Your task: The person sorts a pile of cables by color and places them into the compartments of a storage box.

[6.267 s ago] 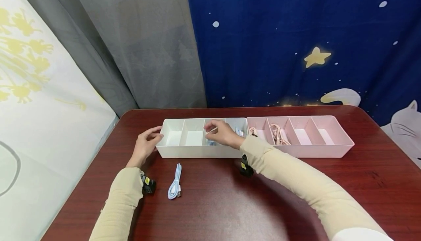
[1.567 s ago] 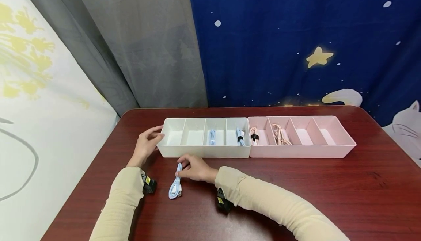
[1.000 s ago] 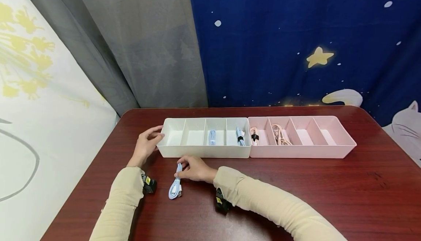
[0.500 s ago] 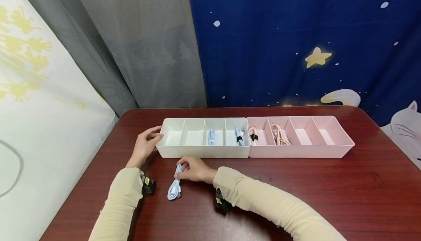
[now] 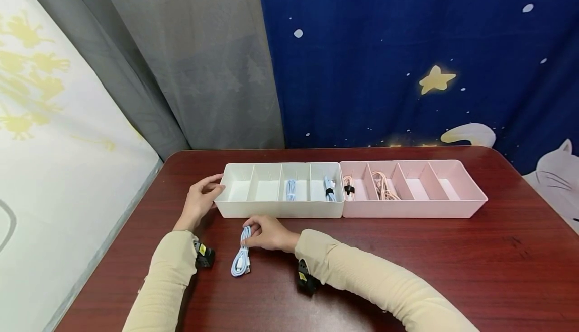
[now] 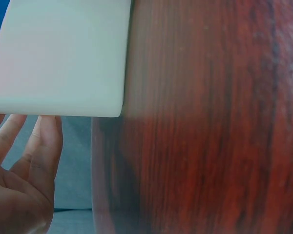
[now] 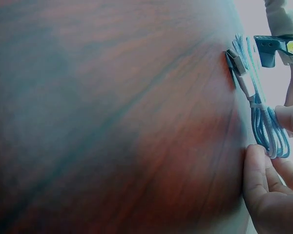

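Note:
A light blue, bundled USB cable (image 5: 241, 260) lies on the table in front of the white divided box (image 5: 280, 210). My right hand (image 5: 268, 233) pinches its far end between thumb and fingers. In the right wrist view, the thumb is against the loops of the cable (image 7: 269, 129) and the fingertips are at its end; its metal plug points away from the hand. At the box's left end, my left hand (image 5: 199, 200) rests its fingertips on the end wall. The left wrist view shows the left hand's fingers (image 6: 49, 141) fairly straight, touching the white box (image 6: 58, 63).
One blue cable (image 5: 291, 189) sits in the white box's third compartment, and another with a black strap (image 5: 329, 188) in its fourth. A pink divided box (image 5: 411, 209) stands end to end with it, with pink cables (image 5: 383, 187) in its two left compartments. Curtains hang behind the table (image 5: 362, 271).
My right hand has come from above the white box's third compartment down to the cable on the table and grips it there. Since then it has barely moved. The left hand stays put.

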A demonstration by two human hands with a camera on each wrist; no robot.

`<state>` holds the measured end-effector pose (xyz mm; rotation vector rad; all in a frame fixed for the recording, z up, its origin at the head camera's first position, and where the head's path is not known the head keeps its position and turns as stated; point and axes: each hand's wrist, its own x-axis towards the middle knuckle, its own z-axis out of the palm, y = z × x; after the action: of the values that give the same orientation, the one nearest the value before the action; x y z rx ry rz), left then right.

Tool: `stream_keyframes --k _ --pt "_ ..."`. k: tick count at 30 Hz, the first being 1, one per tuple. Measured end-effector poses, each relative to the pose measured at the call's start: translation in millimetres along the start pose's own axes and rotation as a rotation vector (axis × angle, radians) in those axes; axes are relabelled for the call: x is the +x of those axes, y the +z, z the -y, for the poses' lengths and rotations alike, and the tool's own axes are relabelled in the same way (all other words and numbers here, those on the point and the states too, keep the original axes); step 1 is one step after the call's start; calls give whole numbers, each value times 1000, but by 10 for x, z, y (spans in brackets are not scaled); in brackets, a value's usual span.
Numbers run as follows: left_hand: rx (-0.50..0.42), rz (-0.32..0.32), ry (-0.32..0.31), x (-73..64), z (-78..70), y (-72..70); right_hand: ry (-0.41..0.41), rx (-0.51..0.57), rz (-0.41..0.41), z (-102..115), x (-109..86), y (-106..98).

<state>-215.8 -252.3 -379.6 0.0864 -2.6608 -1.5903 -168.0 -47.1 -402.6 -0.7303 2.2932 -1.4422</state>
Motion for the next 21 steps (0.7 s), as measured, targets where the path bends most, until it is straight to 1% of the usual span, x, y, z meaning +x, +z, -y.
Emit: stream_keyframes --k 3,4,7,10,11,15,21 --pt "4 1 -1 2 -1 0 -28 26 11 -34 5 -8" --pt "4 0 -6 3 0 2 -60 22 13 -105 35 6" --pt "7 -4 -16 6 3 5 -87 43 25 -126 31 -1" --pt "6 -5 -16 7 3 7 -75 63 24 -108 15 -8" --pt "7 -4 -12 8 4 7 -44 79 23 -35 -20 -27" --pt "6 -2 -5 13 11 6 -9 78 7 -6 -25 -21" --pt "5 1 -3 9 8 6 3 108 -1 -4 -25 -19"
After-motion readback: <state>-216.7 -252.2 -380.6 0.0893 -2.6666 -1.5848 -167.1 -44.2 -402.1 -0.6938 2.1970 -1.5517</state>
